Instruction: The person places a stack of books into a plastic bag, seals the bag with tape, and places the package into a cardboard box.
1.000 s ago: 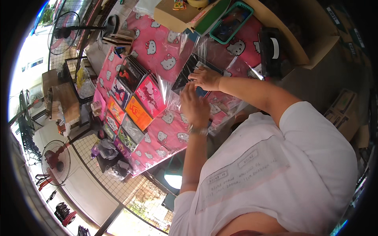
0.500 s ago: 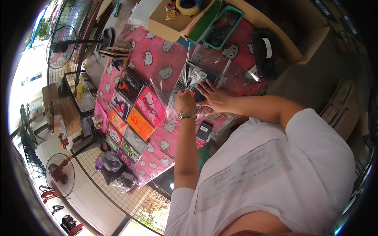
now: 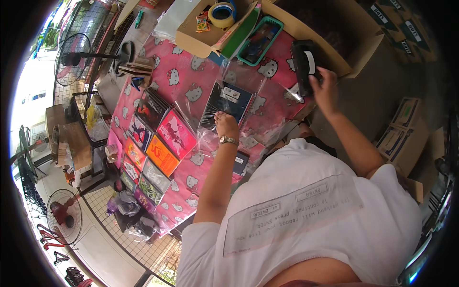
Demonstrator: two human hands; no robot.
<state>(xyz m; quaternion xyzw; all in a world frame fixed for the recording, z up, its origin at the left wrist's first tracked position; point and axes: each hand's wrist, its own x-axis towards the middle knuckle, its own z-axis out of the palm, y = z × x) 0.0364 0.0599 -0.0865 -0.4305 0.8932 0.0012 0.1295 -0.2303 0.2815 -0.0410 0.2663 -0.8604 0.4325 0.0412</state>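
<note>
A dark spiral notebook [image 3: 237,99] with a pale label lies on clear plastic film [image 3: 258,88] on the table. At its lower left edge, my left hand [image 3: 226,125], a watch on the wrist, is closed with the fingertips pinching the film. My right hand [image 3: 326,91] is at the near right side of a black tape dispenser [image 3: 302,60], which shows a white band. Its fingers are apart and its fingertips meet or nearly meet the dispenser; actual contact is hard to make out.
Colourful notebooks [image 3: 163,152] lie in rows at left on the pink patterned tablecloth [image 3: 193,93]. Beyond are a green basket [image 3: 260,40] and an open carton [image 3: 198,40] carrying tape rolls [image 3: 222,15]. A large cardboard box [image 3: 306,21] stands behind the dispenser. Another dark notebook [image 3: 240,160] sits near my body.
My right hand has left the notebook and moved right to the tape dispenser, uncovering the notebook's cover. My left hand stays at the notebook's edge. The whole view has shifted slightly.
</note>
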